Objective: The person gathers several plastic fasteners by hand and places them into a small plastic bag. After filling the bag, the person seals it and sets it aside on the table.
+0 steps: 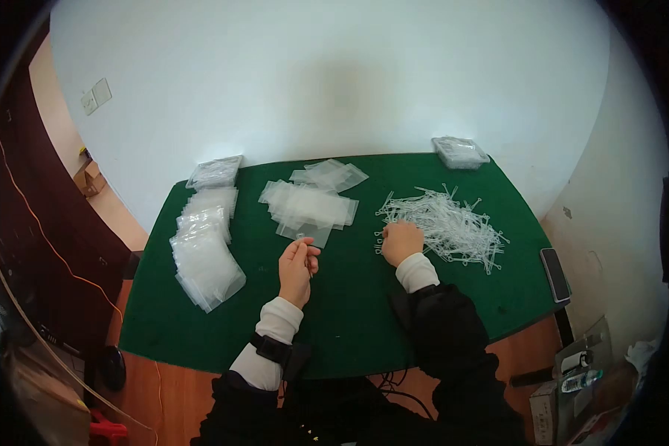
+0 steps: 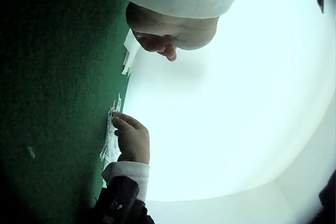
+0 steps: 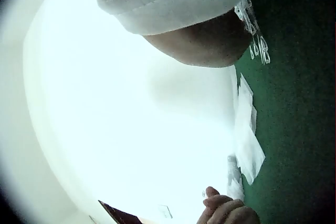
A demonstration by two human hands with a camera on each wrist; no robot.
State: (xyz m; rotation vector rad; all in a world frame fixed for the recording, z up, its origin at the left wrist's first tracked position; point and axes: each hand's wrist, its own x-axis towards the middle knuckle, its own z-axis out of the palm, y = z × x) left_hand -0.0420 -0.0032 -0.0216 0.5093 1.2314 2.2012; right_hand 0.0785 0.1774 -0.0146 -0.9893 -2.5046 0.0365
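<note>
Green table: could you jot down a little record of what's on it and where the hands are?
Surface: green table
Left side: overlapping row of clear bags
Middle: loose pile of clear bags
Right side: heap of thin looped sticks
Back corners: left pack, right pack
Right edge: phone
Left hand: at the middle pile's near edge, fingers curled; whether it holds anything is unclear
Right hand: at the heap's left edge; grip unclear

Counted across the frame: one left hand [image 1: 297, 273] and one right hand [image 1: 403, 244] at centre, two groups of clear plastic bags [image 1: 209, 260] left and centre, one heap of loop-ended plastic sticks [image 1: 453, 227], too tangled to number, one smartphone [image 1: 554, 275] at right.
</note>
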